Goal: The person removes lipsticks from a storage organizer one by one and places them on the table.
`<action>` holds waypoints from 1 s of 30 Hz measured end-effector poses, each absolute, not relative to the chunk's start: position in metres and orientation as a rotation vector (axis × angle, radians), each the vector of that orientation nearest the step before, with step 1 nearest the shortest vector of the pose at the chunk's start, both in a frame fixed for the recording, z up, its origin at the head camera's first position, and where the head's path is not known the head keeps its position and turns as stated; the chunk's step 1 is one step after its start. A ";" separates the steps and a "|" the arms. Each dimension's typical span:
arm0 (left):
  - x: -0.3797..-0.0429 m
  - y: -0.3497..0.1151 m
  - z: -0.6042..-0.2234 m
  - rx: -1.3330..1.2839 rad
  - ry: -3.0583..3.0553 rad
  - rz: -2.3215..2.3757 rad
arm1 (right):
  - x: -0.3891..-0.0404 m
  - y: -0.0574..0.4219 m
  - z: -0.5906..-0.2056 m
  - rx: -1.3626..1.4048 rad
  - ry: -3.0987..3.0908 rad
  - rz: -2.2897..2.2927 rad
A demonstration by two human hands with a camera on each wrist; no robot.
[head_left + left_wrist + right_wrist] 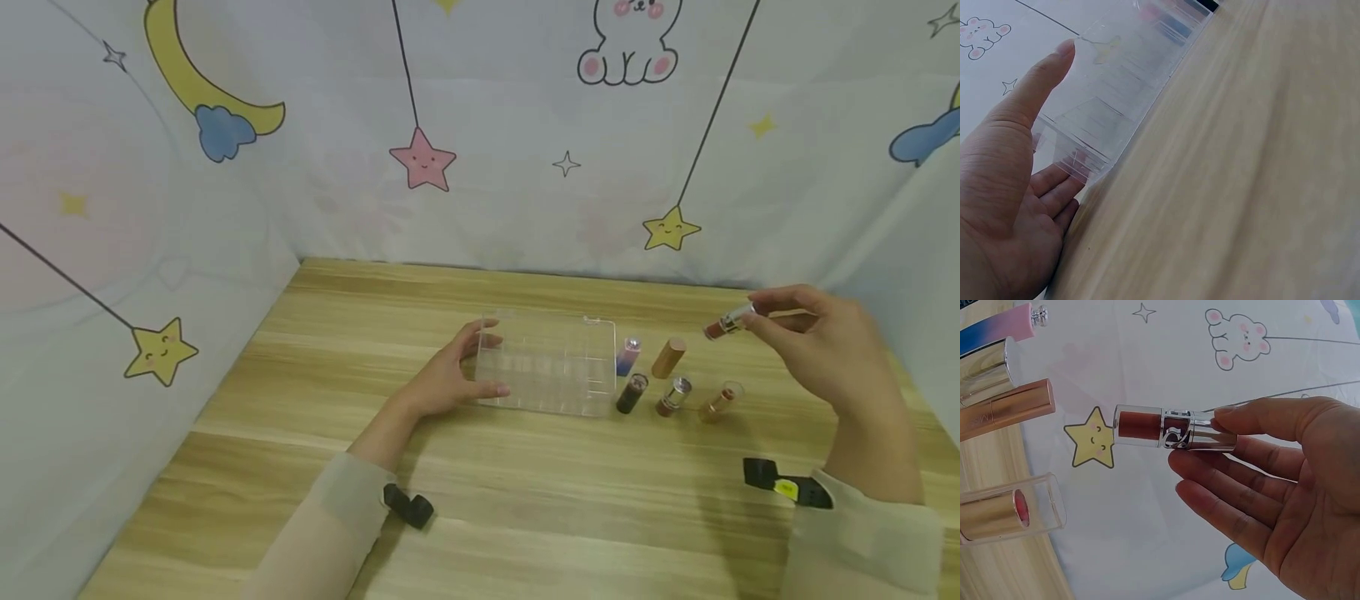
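Observation:
Between thumb and fingers, my right hand (pixel 832 350) pinches a lipstick (pixel 727 323) by its silver end, above the table. In the right wrist view that lipstick (pixel 1154 429) lies level, its clear end with the red-brown colour pointing away from the hand. My left hand (pixel 442 375) grips the left end of a clear plastic divided box (pixel 547 367), thumb on the front side and fingers round the back. Right of the box stand several lipsticks: a pink-and-blue one (pixel 627 357), a rose-gold one (pixel 669 358), a black one (pixel 632 393), a silver-topped one (pixel 673 397) and a clear-capped gold one (pixel 722 402).
The wood-grain table (pixel 525 508) reaches back to a white cloth backdrop (pixel 510 217) printed with stars, a moon and a bear. Cloth walls also rise at the left and right. A black wrist strap device (pixel 408 506) sits at the left sleeve.

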State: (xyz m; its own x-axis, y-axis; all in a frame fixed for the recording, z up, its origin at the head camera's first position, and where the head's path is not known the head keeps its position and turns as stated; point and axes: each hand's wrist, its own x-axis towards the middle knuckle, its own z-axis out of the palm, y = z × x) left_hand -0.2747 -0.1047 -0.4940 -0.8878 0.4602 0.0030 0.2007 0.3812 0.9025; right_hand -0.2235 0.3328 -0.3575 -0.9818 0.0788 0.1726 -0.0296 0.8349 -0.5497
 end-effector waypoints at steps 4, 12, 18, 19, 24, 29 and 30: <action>-0.276 -0.105 -0.494 0.586 2.395 1.515 | -0.225 0.333 -0.358 -0.054 -2.837 0.836; -0.276 -0.105 -0.492 0.582 2.400 1.511 | -0.231 0.333 -0.360 -0.039 -2.851 0.816; -0.276 -0.105 -0.492 0.589 2.405 1.508 | -0.234 0.335 -0.363 -0.019 -2.892 0.855; -0.277 -0.105 -0.492 0.590 2.404 1.508 | -0.235 0.336 -0.363 -0.013 -2.901 0.864; -0.276 -0.105 -0.491 0.587 2.397 1.510 | -0.238 0.338 -0.367 0.018 -2.942 0.882; -0.276 -0.105 -0.492 0.588 2.393 1.514 | -0.239 0.341 -0.370 0.015 -3.014 0.878; -0.276 -0.105 -0.492 0.588 2.393 1.514 | -0.239 0.341 -0.371 0.014 -3.029 0.872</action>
